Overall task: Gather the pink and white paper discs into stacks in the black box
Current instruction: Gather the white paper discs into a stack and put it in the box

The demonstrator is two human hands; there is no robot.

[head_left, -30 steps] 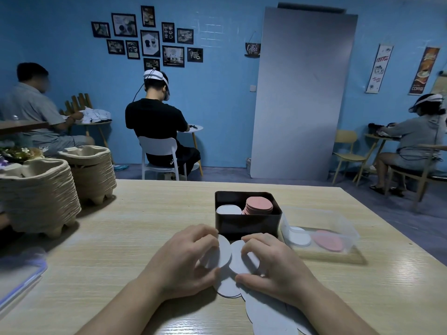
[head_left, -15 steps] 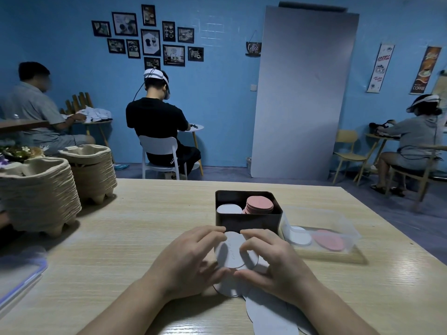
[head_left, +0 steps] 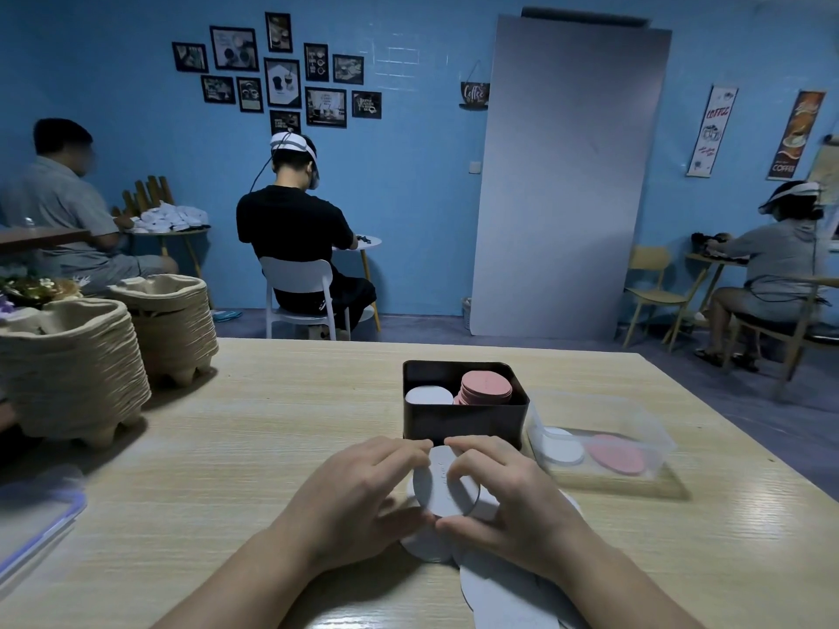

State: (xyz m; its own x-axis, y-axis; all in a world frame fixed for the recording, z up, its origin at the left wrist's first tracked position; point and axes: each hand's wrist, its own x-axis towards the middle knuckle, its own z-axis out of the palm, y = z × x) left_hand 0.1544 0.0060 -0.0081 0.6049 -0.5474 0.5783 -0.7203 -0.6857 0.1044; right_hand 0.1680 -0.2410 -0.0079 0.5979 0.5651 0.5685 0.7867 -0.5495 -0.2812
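The near wall of the black box [head_left: 463, 424] rises just beyond the left hand [head_left: 363, 497] and right hand [head_left: 508, 497], which pinch white discs [head_left: 442, 483] between them. The box is open on top. Inside, a white stack [head_left: 429, 396] fills the left, a taller pink stack [head_left: 486, 387] the right. A clear tub [head_left: 599, 442] stands just right of the box. Bare bench [head_left: 281, 424] stretches left to the pulp trays [head_left: 72, 370].

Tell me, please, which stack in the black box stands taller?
The pink stack, at the right of the black box: its top sits clearly above the white stack beside it.
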